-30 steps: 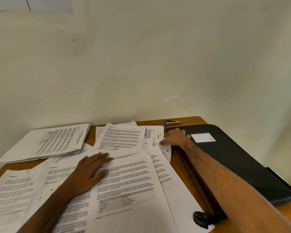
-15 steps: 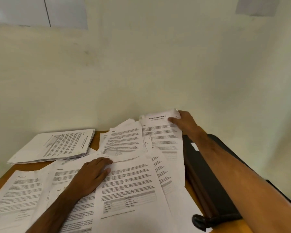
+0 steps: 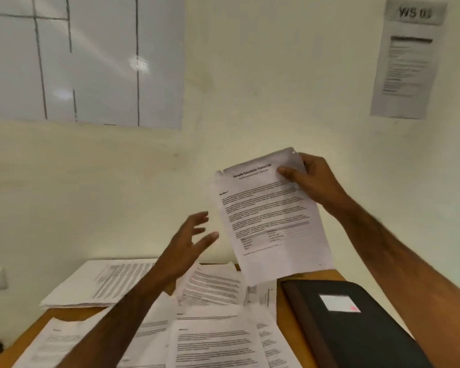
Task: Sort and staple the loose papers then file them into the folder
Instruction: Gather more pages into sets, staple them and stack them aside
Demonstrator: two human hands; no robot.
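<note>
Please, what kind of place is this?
Probably an office or training workstation. A wooden desk against a plain wall holds printed papers and a black folder. A whiteboard and a notice headed "WS 03" hang on the wall.

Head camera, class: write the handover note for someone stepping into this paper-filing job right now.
Right hand pinches the top corner of a printed sheet, held up over the desk.
Left hand is open in mid-air beside it, holding nothing.
Loose papers cover the desk; a separate stack sits at the back left.
The black folder lies closed on the right.
No stapler in view.
Left: sorting, stapling, filing.
</note>
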